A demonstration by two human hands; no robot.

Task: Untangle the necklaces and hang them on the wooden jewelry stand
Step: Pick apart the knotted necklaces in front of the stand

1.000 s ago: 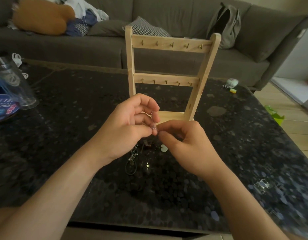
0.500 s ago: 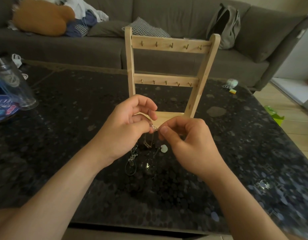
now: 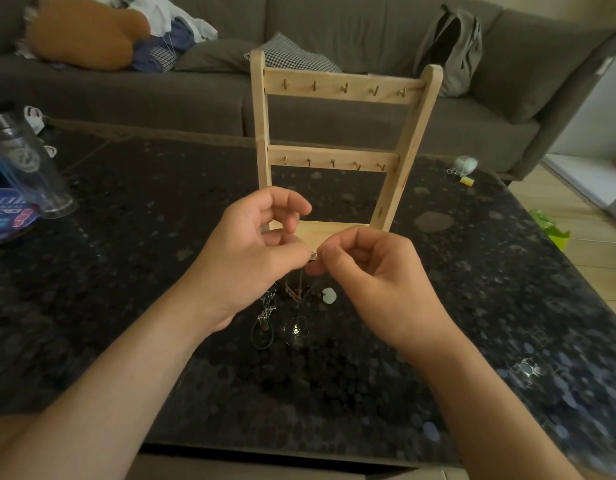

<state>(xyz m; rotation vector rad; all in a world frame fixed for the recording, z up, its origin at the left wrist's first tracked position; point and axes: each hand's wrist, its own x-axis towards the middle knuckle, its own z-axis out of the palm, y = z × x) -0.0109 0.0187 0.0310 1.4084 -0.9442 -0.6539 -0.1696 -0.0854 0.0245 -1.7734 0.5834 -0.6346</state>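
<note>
Pinching the tangled necklaces (image 3: 298, 292) between curled fingertips, left hand (image 3: 251, 261) and right hand (image 3: 372, 282) meet.

The wooden jewelry stand (image 3: 341, 87) rises upright just beyond the left hand (image 3: 251, 258) and right hand (image 3: 376, 282), its two hook rails open from the front. The necklaces (image 3: 264, 311) trail onto the table (image 3: 126, 271) beneath the hands. Bare tabletop spreads either side; a clear tumbler (image 3: 29, 174) stands well apart at the far left edge.
</note>
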